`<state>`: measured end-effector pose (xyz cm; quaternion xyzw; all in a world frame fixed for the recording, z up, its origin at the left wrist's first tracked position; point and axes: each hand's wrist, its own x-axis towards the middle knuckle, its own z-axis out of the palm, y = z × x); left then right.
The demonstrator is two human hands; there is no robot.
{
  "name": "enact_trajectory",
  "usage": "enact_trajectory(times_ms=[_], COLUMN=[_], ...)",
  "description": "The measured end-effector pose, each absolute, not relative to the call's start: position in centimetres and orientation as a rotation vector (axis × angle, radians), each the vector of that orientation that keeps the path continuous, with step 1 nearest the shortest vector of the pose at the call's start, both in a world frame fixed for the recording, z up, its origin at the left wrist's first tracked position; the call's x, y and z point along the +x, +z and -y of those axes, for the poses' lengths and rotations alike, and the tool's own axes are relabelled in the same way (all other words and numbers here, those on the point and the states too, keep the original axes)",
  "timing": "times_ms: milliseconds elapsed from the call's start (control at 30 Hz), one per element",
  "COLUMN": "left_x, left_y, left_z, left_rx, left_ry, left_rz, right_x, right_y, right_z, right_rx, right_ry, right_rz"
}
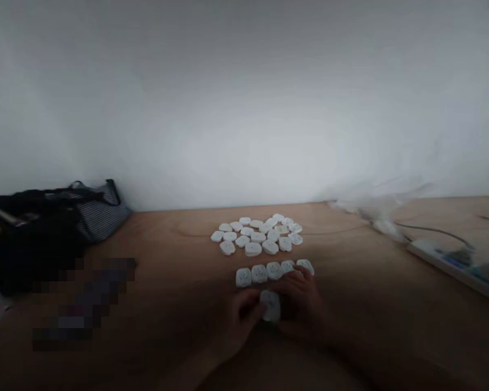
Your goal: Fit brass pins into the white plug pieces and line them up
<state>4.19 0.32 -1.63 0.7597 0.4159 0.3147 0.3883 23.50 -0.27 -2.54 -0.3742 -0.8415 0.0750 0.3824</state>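
Observation:
A small white plug-shaped cover (270,306) sits between my two hands, low on the wooden table (167,244). My left hand (240,320) pinches it from the left, fingers curled. From the right, my right hand (299,301) grips the same cover with closed fingers. Just beyond my hands lies a curved row of several white covers (274,271). Farther back rests a loose pile of many more white covers (257,235).
A dark striped bag (93,212) and other dark gear lie at the left edge. At the right are clear plastic wrapping (375,214), a cable and a white power strip (452,260). A white wall rises behind the table.

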Motion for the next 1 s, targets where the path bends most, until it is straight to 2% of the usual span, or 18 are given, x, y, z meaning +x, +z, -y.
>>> enact_trajectory(times_ms=[233,633,1000], left_x=[2.4,0.6,0.8], left_y=[-1.1,-1.5,-1.7], left_z=[-1.7,-3.3,-3.3], left_rx=[2.099,2.435,2.432], left_ry=[0.851,0.668,0.733], left_rz=[-1.205,-1.193,-1.337], right_x=[23.7,23.9,23.9], right_y=[-2.5,-2.6,-2.8], right_z=[0.3,0.1,-0.1], right_rx=[-1.006,-1.005,-0.979], right_ry=[0.214,0.25,0.265], right_rz=[2.144,2.164,2.171])
